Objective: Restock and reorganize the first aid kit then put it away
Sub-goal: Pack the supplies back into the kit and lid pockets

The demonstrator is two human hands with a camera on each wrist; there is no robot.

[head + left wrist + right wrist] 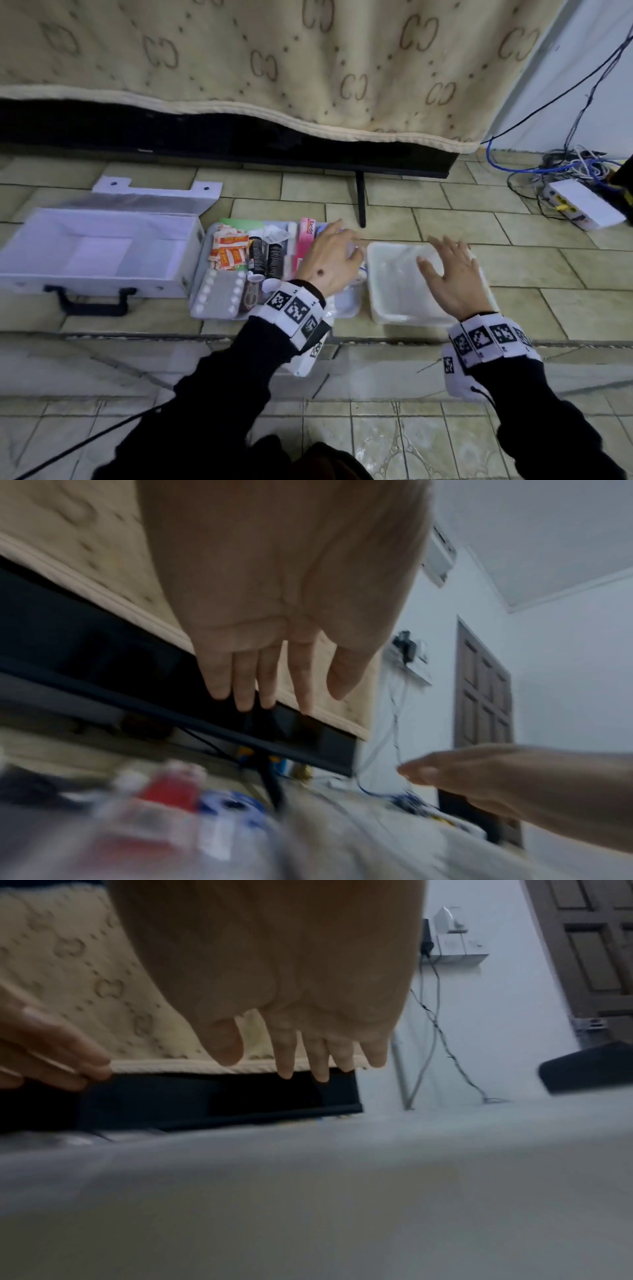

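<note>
The white first aid case (102, 253) lies open and hollow on the floor at the left, black handle toward me. Right of it a tray (346, 305) holds supplies: orange plaster packets (231, 251), two dark bottles (265, 260), a pink box (306, 241), a blister strip (219, 293). My left hand (337, 255) hovers over the tray's right part with fingers straight, holding nothing; the left wrist view shows the left hand (274, 674) bare. My right hand (448, 270) spreads open above an empty translucent plastic tub (387, 284). In the right wrist view the right hand (301, 1053) is also bare.
A draped beige blanket (274, 61) hangs over a dark low unit behind the work area, with a thin black leg (360, 198) standing on the tiles. A white router (582, 207) and tangled cables (561, 164) lie at the back right. A step edge runs across the floor near me.
</note>
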